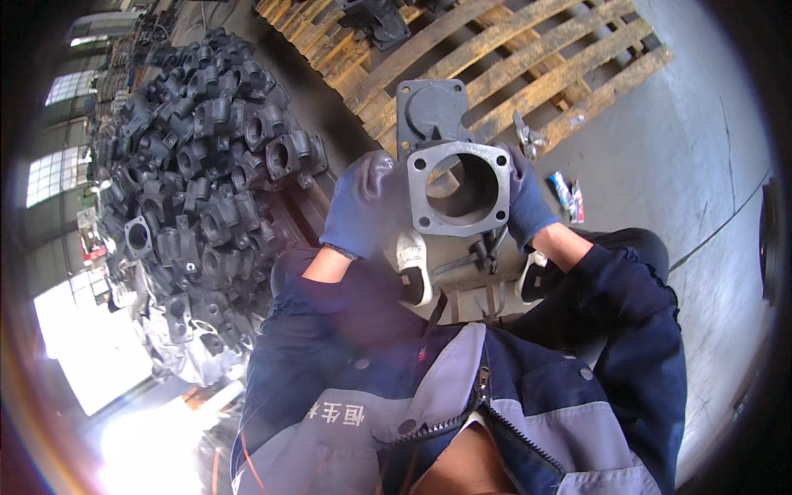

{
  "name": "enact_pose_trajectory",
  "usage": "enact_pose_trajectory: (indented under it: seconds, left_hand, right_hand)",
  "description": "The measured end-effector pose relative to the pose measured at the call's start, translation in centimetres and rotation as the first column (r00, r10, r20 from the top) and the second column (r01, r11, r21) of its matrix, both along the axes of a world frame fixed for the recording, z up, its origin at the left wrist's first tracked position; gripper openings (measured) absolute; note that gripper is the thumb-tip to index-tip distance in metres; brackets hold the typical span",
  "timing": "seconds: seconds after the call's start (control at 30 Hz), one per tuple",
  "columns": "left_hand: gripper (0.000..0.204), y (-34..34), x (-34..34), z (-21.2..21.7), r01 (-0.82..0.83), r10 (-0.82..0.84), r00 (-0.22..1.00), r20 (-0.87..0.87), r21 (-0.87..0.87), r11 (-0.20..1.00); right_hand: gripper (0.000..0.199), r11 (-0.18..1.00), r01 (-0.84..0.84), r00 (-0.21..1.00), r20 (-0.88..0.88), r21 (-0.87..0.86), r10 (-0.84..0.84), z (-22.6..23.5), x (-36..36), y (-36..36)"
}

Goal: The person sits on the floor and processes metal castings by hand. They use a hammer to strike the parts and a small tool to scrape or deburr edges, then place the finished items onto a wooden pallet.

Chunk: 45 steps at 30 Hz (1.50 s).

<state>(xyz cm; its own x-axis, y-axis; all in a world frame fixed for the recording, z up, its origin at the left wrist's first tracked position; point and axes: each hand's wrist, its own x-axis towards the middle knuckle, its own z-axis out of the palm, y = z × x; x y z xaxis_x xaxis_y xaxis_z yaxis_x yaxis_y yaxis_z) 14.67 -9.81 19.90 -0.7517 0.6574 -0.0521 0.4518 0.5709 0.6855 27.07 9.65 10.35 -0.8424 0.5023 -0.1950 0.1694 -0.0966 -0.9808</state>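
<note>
Between both gloved hands I hold up a dark grey cast-metal valve body (432, 115). Its square flange, with a bolt hole in each corner and a wide round bore, faces me; a second flat flange stands out at its far side. My left hand (363, 198), in a blue knit glove with a dark coated palm, is closed on the casting's left side. On the right side, my right hand (525, 196) grips it near the flange edge, its fingers partly hidden behind the metal. Below the casting, a dark tool with a handle (470, 259) lies on the floor between my shoes.
A big heap of similar dark castings (206, 157) rises at the left. Ahead stands a wooden pallet (528, 62) with a few castings at its far edge. Small blue and red packets (568, 196) lie on the concrete floor (701, 157) at the right, near some crumpled silvery material (528, 132).
</note>
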Motion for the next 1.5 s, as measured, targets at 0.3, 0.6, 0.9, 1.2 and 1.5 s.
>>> enact_pose_trajectory:
  seconds: [0.3, 0.6, 0.9, 1.2, 1.5]
  left_hand:
    - [0.05, 0.8, -1.9, 2.1, -0.075, 0.0, 0.981, 0.194, 0.378, 0.923]
    - [0.059, 1.2, -2.5, 0.2, -0.305, -0.034, 0.679, 0.734, 0.323, 0.896]
    - [0.063, 1.5, -2.1, 1.6, -0.54, 0.174, 0.604, 0.778, 0.239, 0.807]
    - [0.059, -1.8, -6.5, -7.0, -0.581, 0.172, 0.677, 0.716, 0.377, 0.721]
    - [0.05, -2.1, -5.5, -3.7, -0.308, 0.093, 0.775, 0.625, 0.246, 0.919]
  right_hand:
    - [0.028, 0.964, 0.071, 0.978, -0.208, 0.257, -0.016, 5.1, -3.1, 3.6]
    - [0.031, 0.992, 0.043, 0.998, -0.058, 0.119, -0.037, 8.4, -3.4, 5.8]
    - [0.028, 0.956, -0.193, 0.971, -0.098, 0.219, 0.219, 8.2, -3.3, 5.6]
    - [0.043, 0.961, -0.203, 0.978, -0.082, -0.189, 0.191, 8.8, -3.2, 3.9]
    - [0.032, 0.968, -0.239, 0.969, -0.077, -0.071, 0.234, 10.4, -3.3, 2.3]
